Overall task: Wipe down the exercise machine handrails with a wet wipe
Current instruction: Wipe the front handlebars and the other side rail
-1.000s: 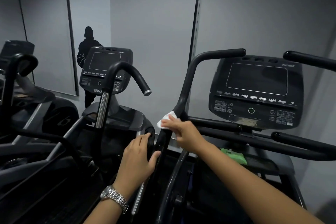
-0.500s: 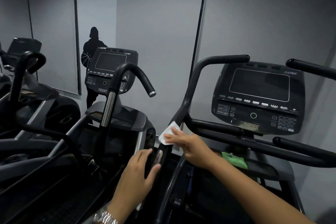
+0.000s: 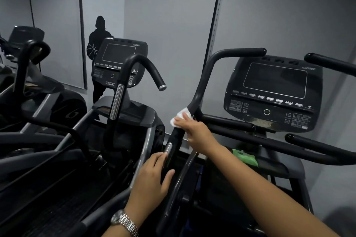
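Observation:
The black left handrail [image 3: 204, 77] of the machine in front of me rises from a lower post and curves right at the top. My right hand [image 3: 194, 131] holds a white wet wipe [image 3: 181, 116] wrapped against the rail where the side bars branch off. My left hand [image 3: 152, 181], with a metal watch at the wrist, grips the same rail's lower post beside its chrome section. The right handrail [image 3: 331, 62] shows at the upper right edge.
The machine's console [image 3: 273, 90] sits right of the rail, with a green wipe pack [image 3: 245, 157] on the housing below it. A second machine [image 3: 119, 59] with its curved handle [image 3: 142, 63] stands close on the left. A grey wall is behind.
My right hand slid the wipe down the rail a little, then back up to the junction. My left hand has kept its hold on the lower post.

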Demonstrator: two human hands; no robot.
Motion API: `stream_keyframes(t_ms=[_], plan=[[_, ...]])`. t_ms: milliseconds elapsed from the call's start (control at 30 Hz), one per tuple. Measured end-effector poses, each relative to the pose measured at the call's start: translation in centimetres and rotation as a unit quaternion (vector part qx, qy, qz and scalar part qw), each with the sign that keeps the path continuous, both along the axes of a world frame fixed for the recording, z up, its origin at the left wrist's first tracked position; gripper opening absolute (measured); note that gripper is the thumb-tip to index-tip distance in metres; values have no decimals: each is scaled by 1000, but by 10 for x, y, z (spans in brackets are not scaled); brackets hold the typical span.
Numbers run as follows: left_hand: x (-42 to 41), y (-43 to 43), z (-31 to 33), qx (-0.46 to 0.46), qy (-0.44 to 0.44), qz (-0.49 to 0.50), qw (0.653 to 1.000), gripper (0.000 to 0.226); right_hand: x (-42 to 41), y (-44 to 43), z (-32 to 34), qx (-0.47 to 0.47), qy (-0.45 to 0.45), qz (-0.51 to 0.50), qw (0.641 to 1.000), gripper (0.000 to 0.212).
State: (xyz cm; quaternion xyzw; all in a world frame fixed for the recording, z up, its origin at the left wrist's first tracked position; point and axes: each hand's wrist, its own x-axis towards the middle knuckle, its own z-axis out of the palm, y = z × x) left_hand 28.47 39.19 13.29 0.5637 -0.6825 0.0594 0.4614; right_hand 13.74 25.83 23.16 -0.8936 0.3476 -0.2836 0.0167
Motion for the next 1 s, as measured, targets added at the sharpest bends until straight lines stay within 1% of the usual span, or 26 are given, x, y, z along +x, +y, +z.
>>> stream_keyframes(t_ms=[67, 133, 167, 233, 300, 367, 433, 500, 600, 667, 733, 800, 900, 1000], plan=[[0, 0, 1, 1, -4, 3, 1000, 50, 7, 12, -5, -13, 42, 27, 999, 63], [0, 0, 0, 1, -5, 4, 1000, 50, -3, 20, -10, -7, 50, 75, 996, 61], [-1, 0, 0, 1, -6, 5, 1000, 49, -10, 21, -7, 5, 44, 82, 996, 58], [-2, 0, 0, 2, -9, 8, 1000, 47, -15, 15, 3, 14, 19, 59, 998, 52], [-3, 0, 0, 2, -14, 10, 1000, 47, -4, 17, 9, 5, 10, 19, 1000, 50], [-3, 1, 1, 5, -16, 12, 1000, 47, 12, 28, 2, -4, 49, 26, 998, 54], [-2, 1, 1, 7, -19, 13, 1000, 47, 10, 37, -11, -11, 84, 62, 994, 58], [-2, 2, 2, 6, -25, 14, 1000, 48, -6, 36, -11, 3, 71, 62, 996, 55], [-3, 3, 3, 7, -42, 23, 999, 48, -12, 22, 0, 5, 34, -8, 999, 63], [-3, 3, 3, 8, -45, 23, 999, 48, 4, 29, 4, -9, 42, -37, 998, 65], [-3, 4, 5, 17, -48, 25, 998, 50, 12, 41, -2, -33, 68, 5, 997, 59], [-3, 6, 7, 23, -55, 26, 998, 51, 1, 41, -11, -26, 67, 50, 996, 54], [-3, 8, 10, 25, -61, 23, 998, 50, -10, 24, -6, 15, 14, 0, 1000, 65], [-3, 7, 11, 23, -53, 25, 998, 50, 12, 26, 4, 11, 12, -37, 999, 58]])
